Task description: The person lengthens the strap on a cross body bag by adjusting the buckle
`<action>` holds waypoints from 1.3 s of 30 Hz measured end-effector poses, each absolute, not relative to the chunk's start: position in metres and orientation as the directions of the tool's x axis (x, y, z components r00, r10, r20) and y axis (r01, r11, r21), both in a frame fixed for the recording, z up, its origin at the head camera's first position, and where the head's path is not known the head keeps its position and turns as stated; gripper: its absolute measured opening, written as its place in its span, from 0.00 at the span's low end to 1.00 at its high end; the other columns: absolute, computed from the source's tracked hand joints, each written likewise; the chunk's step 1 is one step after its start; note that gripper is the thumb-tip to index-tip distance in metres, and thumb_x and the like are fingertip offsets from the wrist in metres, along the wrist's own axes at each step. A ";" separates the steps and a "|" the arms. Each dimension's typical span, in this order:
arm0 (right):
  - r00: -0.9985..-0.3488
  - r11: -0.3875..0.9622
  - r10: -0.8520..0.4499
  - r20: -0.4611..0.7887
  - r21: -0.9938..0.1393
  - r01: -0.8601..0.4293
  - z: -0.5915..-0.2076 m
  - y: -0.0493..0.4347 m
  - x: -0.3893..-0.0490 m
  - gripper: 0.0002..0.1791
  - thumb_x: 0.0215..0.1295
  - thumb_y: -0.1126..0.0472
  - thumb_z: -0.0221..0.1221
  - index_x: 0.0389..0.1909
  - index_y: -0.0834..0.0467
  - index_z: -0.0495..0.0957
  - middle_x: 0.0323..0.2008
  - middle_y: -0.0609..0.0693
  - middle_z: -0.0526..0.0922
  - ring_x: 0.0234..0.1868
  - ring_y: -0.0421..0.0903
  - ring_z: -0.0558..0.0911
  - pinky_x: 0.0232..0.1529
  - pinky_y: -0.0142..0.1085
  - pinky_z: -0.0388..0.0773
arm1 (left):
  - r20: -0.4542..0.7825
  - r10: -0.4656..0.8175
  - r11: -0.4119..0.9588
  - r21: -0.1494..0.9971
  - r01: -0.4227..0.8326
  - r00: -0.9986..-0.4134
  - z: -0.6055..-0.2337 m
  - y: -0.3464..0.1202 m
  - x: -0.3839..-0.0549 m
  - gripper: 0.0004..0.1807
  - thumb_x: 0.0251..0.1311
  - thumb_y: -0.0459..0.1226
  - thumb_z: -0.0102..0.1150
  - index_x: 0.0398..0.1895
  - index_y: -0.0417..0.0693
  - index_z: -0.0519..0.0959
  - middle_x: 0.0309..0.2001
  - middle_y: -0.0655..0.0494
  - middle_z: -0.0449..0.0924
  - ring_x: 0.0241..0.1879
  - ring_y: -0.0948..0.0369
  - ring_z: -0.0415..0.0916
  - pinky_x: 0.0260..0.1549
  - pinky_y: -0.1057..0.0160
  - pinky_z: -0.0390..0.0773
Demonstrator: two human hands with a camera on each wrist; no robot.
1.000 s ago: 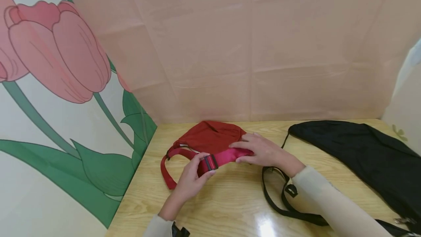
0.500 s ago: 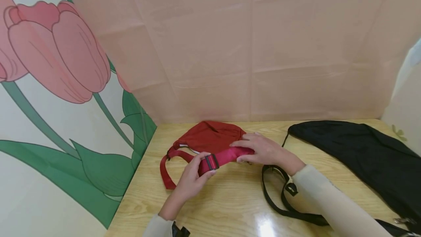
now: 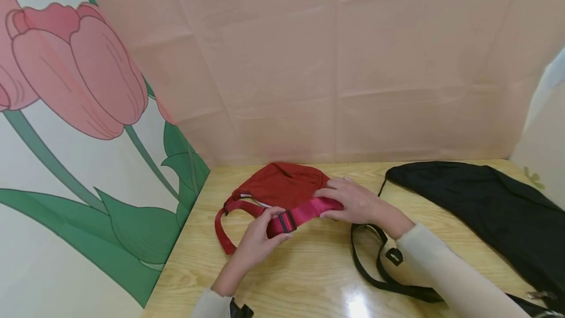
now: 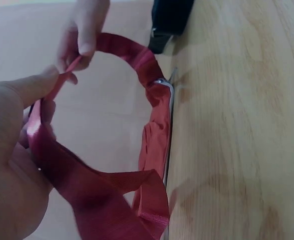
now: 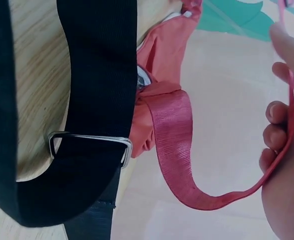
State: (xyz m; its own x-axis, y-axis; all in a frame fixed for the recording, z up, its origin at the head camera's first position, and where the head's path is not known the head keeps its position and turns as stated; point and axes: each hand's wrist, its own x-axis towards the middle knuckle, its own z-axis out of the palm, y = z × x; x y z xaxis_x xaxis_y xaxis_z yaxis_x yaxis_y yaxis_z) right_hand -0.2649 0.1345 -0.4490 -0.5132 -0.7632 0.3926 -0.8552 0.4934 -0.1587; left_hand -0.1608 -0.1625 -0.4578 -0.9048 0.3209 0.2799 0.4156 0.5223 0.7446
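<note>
A red waist bag lies on the wooden table near the back edge. Its magenta-red strap is lifted and held between both hands. My left hand pinches the strap at the dark slide buckle, thumb on the near side. Further right, my right hand grips the same strap, its fingers curled round the webbing in the right wrist view. From the left wrist view, the strap rises as a loop from the bag. A slack part of the strap rests left of the bag.
On the right lies a black bag; its black strap loops under the right forearm, with a metal ring on it. A pinkish sheet hangs behind the table. A tulip-painted wall borders the left.
Both hands have shifted very slightly right with the strap and its buckle. Each keeps its hold, and the bags stay where they were.
</note>
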 end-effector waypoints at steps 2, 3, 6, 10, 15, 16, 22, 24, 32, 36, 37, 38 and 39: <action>-0.502 0.484 -0.772 0.390 -0.152 -0.862 -0.447 0.134 -0.262 0.23 0.63 0.41 0.67 0.57 0.44 0.80 0.44 0.39 0.77 0.46 0.39 0.74 0.47 0.43 0.69 | 0.252 0.337 0.552 0.728 0.407 -0.907 -0.459 -0.164 -0.161 0.30 0.61 0.40 0.71 0.65 0.49 0.70 0.51 0.55 0.81 0.47 0.60 0.80 0.41 0.64 0.80; -0.496 0.478 -0.776 0.390 -0.149 -0.866 -0.446 0.134 -0.260 0.22 0.63 0.43 0.68 0.56 0.44 0.80 0.43 0.39 0.77 0.45 0.40 0.74 0.46 0.43 0.69 | 0.240 0.344 0.565 0.720 0.404 -0.908 -0.459 -0.164 -0.161 0.31 0.62 0.40 0.71 0.66 0.49 0.70 0.51 0.55 0.82 0.48 0.60 0.80 0.42 0.64 0.80; -0.486 0.466 -0.791 0.371 -0.149 -0.872 -0.444 0.132 -0.256 0.20 0.63 0.47 0.70 0.54 0.44 0.80 0.44 0.40 0.78 0.46 0.41 0.75 0.47 0.44 0.69 | 0.202 0.361 0.605 0.692 0.393 -0.911 -0.461 -0.165 -0.162 0.29 0.63 0.39 0.70 0.65 0.49 0.70 0.49 0.57 0.82 0.47 0.62 0.79 0.45 0.63 0.79; -0.470 0.454 -0.815 0.339 -0.132 -0.881 -0.443 0.130 -0.253 0.19 0.63 0.50 0.70 0.53 0.45 0.79 0.45 0.41 0.78 0.47 0.42 0.76 0.49 0.45 0.71 | 0.170 0.382 0.641 0.660 0.393 -0.909 -0.463 -0.166 -0.162 0.24 0.64 0.39 0.69 0.61 0.49 0.73 0.45 0.59 0.82 0.44 0.65 0.78 0.45 0.63 0.78; -0.423 0.419 -0.843 0.332 -0.086 -0.904 -0.450 0.130 -0.249 0.19 0.62 0.54 0.71 0.51 0.46 0.78 0.42 0.40 0.78 0.44 0.40 0.76 0.45 0.41 0.72 | 0.114 0.446 0.682 0.600 0.419 -0.888 -0.467 -0.170 -0.162 0.17 0.65 0.39 0.67 0.55 0.51 0.76 0.45 0.60 0.82 0.44 0.68 0.77 0.43 0.65 0.78; -0.415 0.412 -0.847 0.331 -0.082 -0.907 -0.452 0.131 -0.247 0.18 0.62 0.54 0.71 0.51 0.46 0.78 0.41 0.40 0.77 0.43 0.39 0.75 0.45 0.40 0.72 | 0.093 0.461 0.688 0.591 0.422 -0.882 -0.468 -0.171 -0.162 0.16 0.66 0.39 0.67 0.54 0.52 0.77 0.45 0.61 0.82 0.44 0.68 0.77 0.44 0.65 0.78; -0.386 0.374 -0.867 0.315 -0.102 -0.922 -0.460 0.131 -0.238 0.15 0.65 0.62 0.67 0.50 0.45 0.79 0.37 0.39 0.77 0.41 0.38 0.75 0.41 0.38 0.72 | -0.002 0.537 0.703 0.553 0.447 -0.843 -0.475 -0.172 -0.161 0.12 0.67 0.39 0.65 0.51 0.56 0.77 0.43 0.68 0.79 0.42 0.72 0.74 0.44 0.68 0.76; -0.389 0.376 -0.872 0.297 -0.101 -0.921 -0.462 0.130 -0.235 0.15 0.66 0.65 0.66 0.50 0.46 0.79 0.37 0.39 0.77 0.42 0.39 0.75 0.41 0.39 0.73 | -0.015 0.558 0.703 0.540 0.463 -0.830 -0.477 -0.172 -0.160 0.11 0.67 0.38 0.65 0.50 0.57 0.77 0.42 0.70 0.78 0.41 0.72 0.73 0.43 0.69 0.76; -0.406 0.395 -0.898 0.173 -0.094 -0.914 -0.469 0.128 -0.219 0.16 0.64 0.65 0.67 0.47 0.43 0.79 0.37 0.38 0.73 0.41 0.39 0.74 0.37 0.33 0.74 | -0.141 0.600 0.737 0.481 0.475 -0.787 -0.481 -0.168 -0.154 0.10 0.67 0.38 0.66 0.44 0.63 0.77 0.37 0.74 0.74 0.36 0.74 0.70 0.38 0.72 0.74; -0.429 0.415 -0.897 0.105 -0.135 -0.900 -0.469 0.128 -0.209 0.16 0.64 0.68 0.65 0.43 0.42 0.79 0.36 0.38 0.73 0.40 0.37 0.72 0.36 0.31 0.73 | -0.167 0.647 0.728 0.426 0.538 -0.744 -0.482 -0.166 -0.152 0.09 0.66 0.38 0.66 0.42 0.62 0.77 0.36 0.74 0.73 0.35 0.74 0.70 0.37 0.73 0.73; -0.432 0.417 -0.897 0.091 -0.143 -0.897 -0.469 0.127 -0.206 0.16 0.64 0.69 0.65 0.42 0.43 0.79 0.36 0.38 0.73 0.39 0.36 0.72 0.37 0.32 0.73 | -0.171 0.659 0.723 0.414 0.553 -0.733 -0.482 -0.165 -0.152 0.09 0.66 0.38 0.67 0.42 0.62 0.77 0.36 0.74 0.73 0.35 0.74 0.70 0.37 0.73 0.73; -0.431 0.418 -0.899 0.080 -0.142 -0.897 -0.469 0.126 -0.204 0.16 0.64 0.70 0.64 0.41 0.43 0.80 0.34 0.38 0.73 0.38 0.36 0.72 0.38 0.32 0.74 | -0.175 0.670 0.717 0.403 0.568 -0.722 -0.482 -0.165 -0.153 0.09 0.66 0.38 0.67 0.41 0.61 0.77 0.36 0.74 0.73 0.35 0.74 0.69 0.38 0.74 0.73; -0.433 0.421 -0.899 0.067 -0.139 -0.896 -0.469 0.125 -0.201 0.16 0.64 0.71 0.64 0.41 0.44 0.80 0.34 0.38 0.74 0.38 0.36 0.72 0.40 0.33 0.74 | -0.181 0.678 0.714 0.392 0.580 -0.712 -0.482 -0.164 -0.153 0.09 0.65 0.37 0.67 0.41 0.61 0.77 0.35 0.74 0.73 0.35 0.74 0.69 0.37 0.74 0.73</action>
State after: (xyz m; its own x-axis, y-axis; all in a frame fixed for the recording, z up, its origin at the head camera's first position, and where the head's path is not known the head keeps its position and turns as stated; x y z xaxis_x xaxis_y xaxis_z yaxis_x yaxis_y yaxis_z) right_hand -0.2012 0.1253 -0.4689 -0.4331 -0.8988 0.0675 -0.8961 0.4214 -0.1393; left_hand -0.1527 -0.1641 -0.4823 -0.7125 0.6780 -0.1808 0.5798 0.7140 0.3924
